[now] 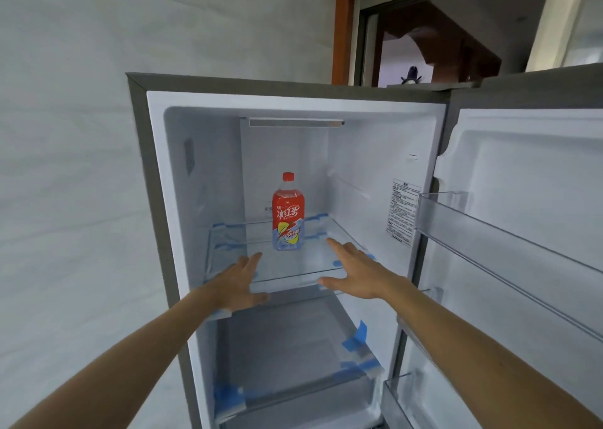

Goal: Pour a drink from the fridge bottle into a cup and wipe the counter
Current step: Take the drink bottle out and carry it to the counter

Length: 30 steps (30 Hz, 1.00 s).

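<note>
A plastic drink bottle (288,213) with a red cap and a red and blue label stands upright on the glass shelf (225,259) of the open fridge (156,180). My left hand (239,282) reaches in over the shelf's front edge, below and left of the bottle, fingers apart and holding nothing. My right hand (354,270) is stretched flat over the shelf's right front, below and right of the bottle, also empty. Neither hand touches the bottle. No cup, cloth or counter is in view.
The fridge door (522,233) hangs open at the right with clear door bins (463,213). A lower compartment (293,357) with blue tape on its edges sits beneath the shelf. A white wall is at the left, a wooden doorway (346,30) behind.
</note>
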Each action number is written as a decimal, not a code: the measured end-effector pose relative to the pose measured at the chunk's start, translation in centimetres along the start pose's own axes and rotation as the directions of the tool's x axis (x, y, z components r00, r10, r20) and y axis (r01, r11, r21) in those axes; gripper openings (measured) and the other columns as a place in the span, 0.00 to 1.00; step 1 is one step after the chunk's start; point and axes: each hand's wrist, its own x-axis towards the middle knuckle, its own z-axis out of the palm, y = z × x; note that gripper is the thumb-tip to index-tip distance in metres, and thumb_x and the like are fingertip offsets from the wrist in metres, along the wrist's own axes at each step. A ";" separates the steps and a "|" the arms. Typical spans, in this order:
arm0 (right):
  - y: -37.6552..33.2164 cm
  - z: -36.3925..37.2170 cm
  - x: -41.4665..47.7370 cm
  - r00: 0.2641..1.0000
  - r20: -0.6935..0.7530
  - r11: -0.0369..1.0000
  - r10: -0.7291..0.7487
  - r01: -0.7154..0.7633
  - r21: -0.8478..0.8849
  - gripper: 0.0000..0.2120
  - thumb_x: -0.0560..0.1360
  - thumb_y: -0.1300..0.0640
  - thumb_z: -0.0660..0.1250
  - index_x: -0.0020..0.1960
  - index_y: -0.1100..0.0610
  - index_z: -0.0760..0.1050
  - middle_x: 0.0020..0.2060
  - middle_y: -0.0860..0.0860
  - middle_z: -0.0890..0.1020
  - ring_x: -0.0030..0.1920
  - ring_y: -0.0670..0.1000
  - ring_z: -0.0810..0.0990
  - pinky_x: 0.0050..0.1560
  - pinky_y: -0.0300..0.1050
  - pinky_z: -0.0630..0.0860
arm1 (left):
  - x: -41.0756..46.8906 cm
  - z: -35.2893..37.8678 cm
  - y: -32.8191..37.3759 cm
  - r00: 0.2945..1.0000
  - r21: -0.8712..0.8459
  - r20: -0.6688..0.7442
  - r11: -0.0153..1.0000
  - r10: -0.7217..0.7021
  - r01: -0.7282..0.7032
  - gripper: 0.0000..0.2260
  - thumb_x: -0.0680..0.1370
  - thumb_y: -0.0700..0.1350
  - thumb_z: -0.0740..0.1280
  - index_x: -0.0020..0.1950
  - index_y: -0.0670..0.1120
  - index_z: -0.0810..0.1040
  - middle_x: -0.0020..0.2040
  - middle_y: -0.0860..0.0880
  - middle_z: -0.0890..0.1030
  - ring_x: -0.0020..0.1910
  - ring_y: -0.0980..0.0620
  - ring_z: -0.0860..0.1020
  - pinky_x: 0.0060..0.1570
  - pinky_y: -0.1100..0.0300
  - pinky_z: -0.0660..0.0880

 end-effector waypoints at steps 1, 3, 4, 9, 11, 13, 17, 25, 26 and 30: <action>0.3 -0.1 0.5 1.000 -0.007 1.000 -0.001 0.001 0.015 0.45 0.76 0.35 0.65 0.81 0.48 0.42 0.79 0.53 0.53 0.77 0.57 0.60 0.72 0.56 0.65 | 0.7 0.0 -0.1 1.000 0.001 -0.004 1.000 0.000 0.000 0.45 0.77 0.59 0.68 0.81 0.47 0.43 0.79 0.42 0.57 0.73 0.43 0.67 0.73 0.49 0.65; 0.7 -0.4 1.8 1.000 -0.016 0.999 -0.001 0.002 0.044 0.45 0.76 0.37 0.65 0.81 0.48 0.42 0.80 0.53 0.52 0.77 0.57 0.58 0.73 0.56 0.64 | 2.1 0.1 -0.5 1.000 -0.006 -0.018 1.000 -0.002 0.001 0.44 0.77 0.60 0.68 0.81 0.47 0.44 0.80 0.41 0.56 0.74 0.43 0.67 0.73 0.47 0.65; 0.9 -0.6 2.6 1.000 -0.017 0.999 0.002 -0.001 0.050 0.45 0.76 0.37 0.65 0.81 0.48 0.42 0.80 0.53 0.51 0.78 0.57 0.58 0.73 0.56 0.63 | 2.9 0.1 -0.7 1.000 -0.013 -0.024 1.000 -0.005 0.005 0.44 0.77 0.60 0.68 0.81 0.47 0.44 0.80 0.42 0.56 0.74 0.43 0.67 0.73 0.46 0.65; 0.8 -1.3 8.0 0.999 -0.042 0.999 0.009 -0.007 0.040 0.45 0.76 0.36 0.65 0.80 0.46 0.41 0.80 0.54 0.50 0.78 0.58 0.56 0.74 0.57 0.62 | 7.3 -0.2 -0.8 0.991 0.001 -0.111 0.997 -0.072 0.072 0.44 0.77 0.64 0.65 0.81 0.48 0.44 0.81 0.43 0.54 0.78 0.42 0.61 0.73 0.45 0.65; 0.4 -1.8 10.3 0.998 -0.060 0.998 -0.008 0.011 0.061 0.44 0.75 0.37 0.66 0.80 0.46 0.43 0.80 0.54 0.53 0.77 0.58 0.60 0.73 0.57 0.65 | 9.3 -0.5 -0.7 0.984 -0.038 -0.149 0.995 -0.094 0.089 0.43 0.77 0.63 0.66 0.81 0.47 0.46 0.80 0.42 0.57 0.76 0.42 0.64 0.70 0.46 0.68; -0.1 -2.3 12.5 0.996 -0.084 0.995 -0.035 0.043 0.093 0.43 0.75 0.39 0.68 0.80 0.47 0.46 0.78 0.55 0.57 0.75 0.58 0.63 0.71 0.57 0.67 | 11.2 -0.7 -1.0 0.979 -0.087 -0.177 0.992 -0.106 0.092 0.42 0.76 0.64 0.67 0.80 0.47 0.50 0.77 0.41 0.62 0.73 0.41 0.68 0.67 0.45 0.70; -0.5 -2.7 16.7 0.992 -0.115 0.982 -0.057 0.077 0.175 0.43 0.74 0.43 0.72 0.79 0.46 0.49 0.74 0.55 0.63 0.72 0.57 0.67 0.69 0.58 0.70 | 14.3 -0.5 -2.2 0.967 -0.122 -0.181 0.980 -0.180 0.160 0.44 0.74 0.68 0.66 0.80 0.48 0.51 0.76 0.41 0.64 0.72 0.40 0.69 0.65 0.44 0.71; -0.3 -1.2 25.5 0.997 -0.079 0.908 0.002 0.031 0.418 0.53 0.65 0.42 0.79 0.78 0.43 0.49 0.70 0.56 0.69 0.67 0.58 0.74 0.64 0.63 0.75 | 18.5 1.8 -4.2 0.942 -0.061 -0.225 0.969 -0.249 0.241 0.41 0.74 0.69 0.64 0.77 0.45 0.55 0.69 0.42 0.69 0.67 0.41 0.73 0.61 0.47 0.74; -0.4 -1.1 25.8 0.998 -0.067 0.897 -0.008 0.036 0.440 0.54 0.63 0.42 0.80 0.78 0.43 0.50 0.70 0.56 0.70 0.66 0.57 0.75 0.64 0.63 0.75 | 18.5 2.0 -4.3 0.939 -0.066 -0.229 0.967 -0.257 0.248 0.41 0.74 0.69 0.63 0.76 0.45 0.56 0.69 0.42 0.70 0.66 0.41 0.73 0.61 0.47 0.74; -0.3 -1.4 26.2 0.997 -0.059 0.837 -0.047 0.071 0.543 0.49 0.67 0.54 0.80 0.77 0.48 0.53 0.61 0.50 0.76 0.60 0.53 0.79 0.59 0.57 0.79 | 18.8 2.3 -3.7 0.934 -0.105 -0.255 0.968 -0.249 0.229 0.39 0.74 0.69 0.64 0.75 0.45 0.57 0.67 0.42 0.71 0.65 0.41 0.74 0.60 0.47 0.75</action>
